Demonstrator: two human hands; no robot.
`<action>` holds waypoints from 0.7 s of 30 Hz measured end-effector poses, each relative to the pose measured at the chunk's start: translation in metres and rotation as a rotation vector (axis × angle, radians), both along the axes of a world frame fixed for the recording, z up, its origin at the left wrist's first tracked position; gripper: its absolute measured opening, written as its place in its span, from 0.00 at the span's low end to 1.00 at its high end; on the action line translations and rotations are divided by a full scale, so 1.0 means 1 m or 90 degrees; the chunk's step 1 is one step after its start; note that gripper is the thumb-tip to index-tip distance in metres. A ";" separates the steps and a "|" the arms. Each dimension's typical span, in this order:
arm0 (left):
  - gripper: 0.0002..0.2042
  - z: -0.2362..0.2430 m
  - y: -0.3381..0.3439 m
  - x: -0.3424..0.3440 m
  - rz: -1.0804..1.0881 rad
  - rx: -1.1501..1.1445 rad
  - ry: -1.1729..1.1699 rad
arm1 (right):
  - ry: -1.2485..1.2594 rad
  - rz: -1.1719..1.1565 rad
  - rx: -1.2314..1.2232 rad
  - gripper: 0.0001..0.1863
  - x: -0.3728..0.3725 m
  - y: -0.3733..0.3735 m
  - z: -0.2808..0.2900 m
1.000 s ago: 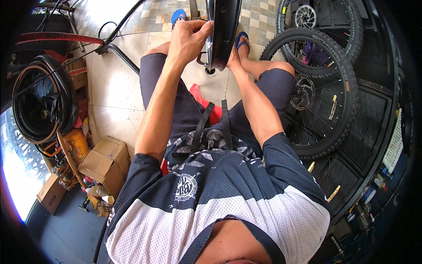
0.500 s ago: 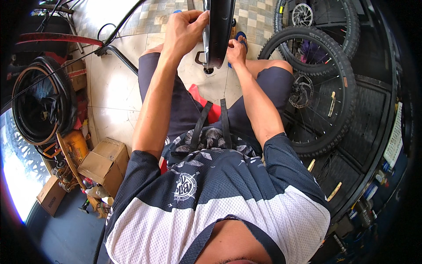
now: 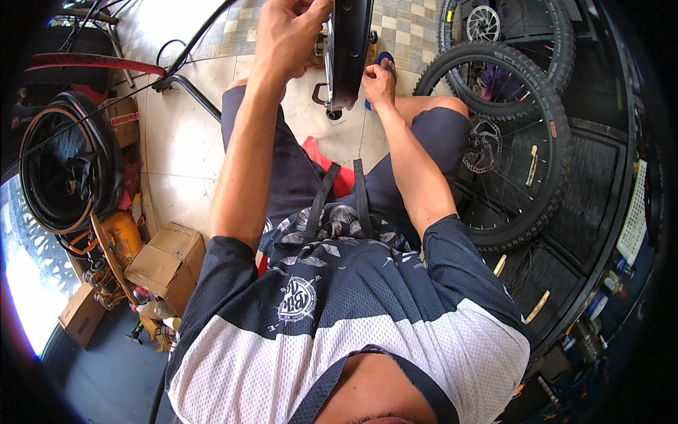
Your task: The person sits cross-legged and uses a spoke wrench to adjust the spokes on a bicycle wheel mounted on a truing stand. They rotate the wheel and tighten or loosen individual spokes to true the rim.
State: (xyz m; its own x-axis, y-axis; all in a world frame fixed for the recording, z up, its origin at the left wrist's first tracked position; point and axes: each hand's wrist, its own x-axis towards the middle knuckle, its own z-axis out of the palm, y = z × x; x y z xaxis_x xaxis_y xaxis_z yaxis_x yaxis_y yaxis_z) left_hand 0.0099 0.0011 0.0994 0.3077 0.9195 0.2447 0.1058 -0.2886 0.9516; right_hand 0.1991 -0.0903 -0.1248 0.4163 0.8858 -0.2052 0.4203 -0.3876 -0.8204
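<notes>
A black bicycle wheel rim (image 3: pixel 349 56) stands edge-on in front of me, between my knees. My left hand (image 3: pixel 288 35) is at the upper left side of the rim, thumb and fingers pinched together. What they hold, if anything, is hidden at the top edge of the view. On the rim's other side, lower down, my right hand (image 3: pixel 379 85) has its fingers curled in a pinch close to the rim, and their grip cannot be made out. A small dark metal loop (image 3: pixel 320 94) juts out left of the rim's lower end.
Two wheels with knobby tires (image 3: pixel 544 177) and brake discs lean at the right beside a black panel (image 3: pixel 600 162). Several tires and rims (image 3: pixel 60 166) stack at the left, above a cardboard box (image 3: pixel 166 258). A black tube (image 3: pixel 198 95) slants across the upper left.
My left hand has moved farther away, up along the rim's left side, and turned slightly. The right hand stays in nearly the same place, still pinched.
</notes>
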 end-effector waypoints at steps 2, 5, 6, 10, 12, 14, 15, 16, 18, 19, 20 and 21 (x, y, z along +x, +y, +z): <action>0.16 -0.015 0.001 -0.001 0.033 -0.017 0.008 | -0.004 0.000 -0.006 0.28 0.001 0.000 0.000; 0.14 -0.058 -0.011 -0.001 0.109 -0.078 -0.034 | -0.015 0.001 0.011 0.28 0.004 -0.002 0.000; 0.14 -0.074 -0.014 0.000 0.119 -0.160 -0.053 | -0.018 0.003 0.024 0.28 0.004 -0.003 0.000; 0.14 -0.127 -0.030 -0.004 0.082 -0.168 0.042 | -0.027 0.001 0.023 0.29 0.005 -0.004 0.000; 0.15 -0.139 -0.034 -0.004 0.050 -0.242 0.022 | -0.005 0.008 0.025 0.29 0.005 -0.004 0.000; 0.15 -0.141 -0.037 -0.005 0.022 -0.326 0.017 | -0.001 0.007 0.017 0.29 0.006 -0.004 0.000; 0.16 -0.140 -0.036 -0.005 0.007 -0.312 0.018 | -0.007 0.006 0.016 0.29 0.006 -0.004 0.000; 0.16 -0.137 -0.035 -0.005 -0.001 -0.310 0.031 | -0.013 0.006 0.015 0.29 0.006 -0.004 -0.001; 0.17 -0.131 -0.033 -0.006 -0.017 -0.301 0.059 | -0.007 0.001 0.007 0.29 0.007 -0.005 -0.002; 0.17 -0.128 -0.032 -0.007 -0.024 -0.311 0.074 | -0.009 -0.010 -0.013 0.29 0.007 -0.005 -0.002; 0.18 -0.126 -0.032 -0.008 -0.034 -0.319 0.089 | -0.006 -0.001 0.007 0.29 0.007 -0.005 -0.003; 0.18 -0.123 -0.032 -0.008 -0.042 -0.338 0.112 | -0.007 0.001 0.010 0.29 0.007 -0.005 -0.003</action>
